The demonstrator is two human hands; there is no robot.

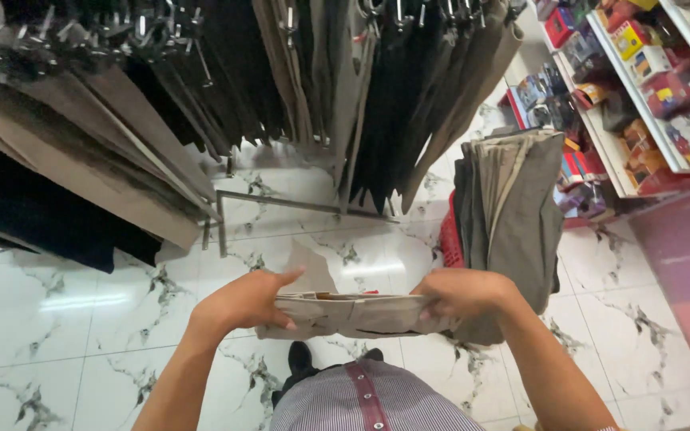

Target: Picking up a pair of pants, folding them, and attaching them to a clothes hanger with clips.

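Held a folded beige garment (353,313) flat at waist height above the marbled white floor (65,319). Left hand (243,303) gripped its left end, fingers curled over the fold, forefinger stretched out. Right hand (461,295) clamped its right end, fingers pinching the cloth. Hung just beyond: rack of dark and tan trousers (201,72); stacked olive trousers (513,207) beside a red basket (450,239).

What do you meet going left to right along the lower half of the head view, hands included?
Left hand → folded beige trousers held between both hands → right hand → stack of grey-green folded trousers → pink shelf base.
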